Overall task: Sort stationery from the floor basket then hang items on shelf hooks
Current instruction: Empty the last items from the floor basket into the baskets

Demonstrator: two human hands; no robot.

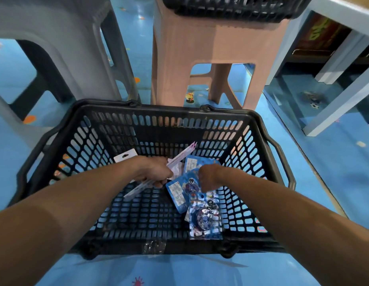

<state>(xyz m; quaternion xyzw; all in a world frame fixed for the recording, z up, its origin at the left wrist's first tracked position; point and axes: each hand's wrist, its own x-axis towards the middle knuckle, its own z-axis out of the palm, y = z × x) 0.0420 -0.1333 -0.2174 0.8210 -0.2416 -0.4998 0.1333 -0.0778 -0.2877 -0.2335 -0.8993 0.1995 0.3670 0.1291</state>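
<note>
Our left hand grips long slim packs in the basket; right hand curls over blue cards, can't tell if it's holding any.

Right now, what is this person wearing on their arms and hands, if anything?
Nothing that shows. The left forearm and right forearm are bare to the picture's edge: no sleeves, watch or bracelet. The left hand and right hand have no gloves. The fingers are too hidden to check for rings.
</note>
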